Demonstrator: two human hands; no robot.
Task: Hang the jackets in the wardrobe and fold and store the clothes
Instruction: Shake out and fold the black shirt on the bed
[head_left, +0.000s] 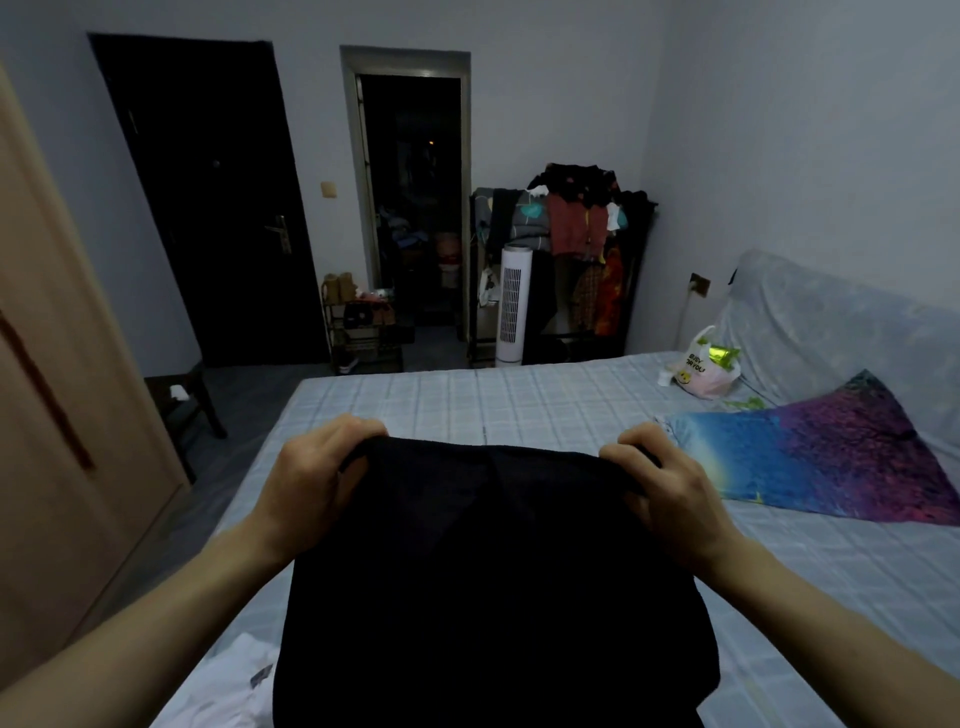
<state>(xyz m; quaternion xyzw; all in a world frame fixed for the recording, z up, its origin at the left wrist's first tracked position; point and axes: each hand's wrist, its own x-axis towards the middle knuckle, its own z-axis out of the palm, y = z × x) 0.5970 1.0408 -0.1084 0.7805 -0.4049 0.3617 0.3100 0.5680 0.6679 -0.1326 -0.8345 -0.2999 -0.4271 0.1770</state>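
Observation:
A black garment (493, 571) hangs in front of me over the bed (519, 395), held up by its top edge. My left hand (311, 467) grips the left corner of that edge. My right hand (670, 483) grips the right corner. The cloth drops down out of the bottom of the view and hides the bed below it. A white garment (228, 691) lies crumpled on the bed at the lower left, partly under the black one. The wooden wardrobe door (57, 415) stands along the left side.
A colourful pillow (831, 462) and a plastic bag (706, 371) lie on the bed's right side. Beyond the bed stand a white tower fan (511, 306), a loaded clothes rack (576, 249), a shoe rack (363, 332) and a dark stool (182, 400).

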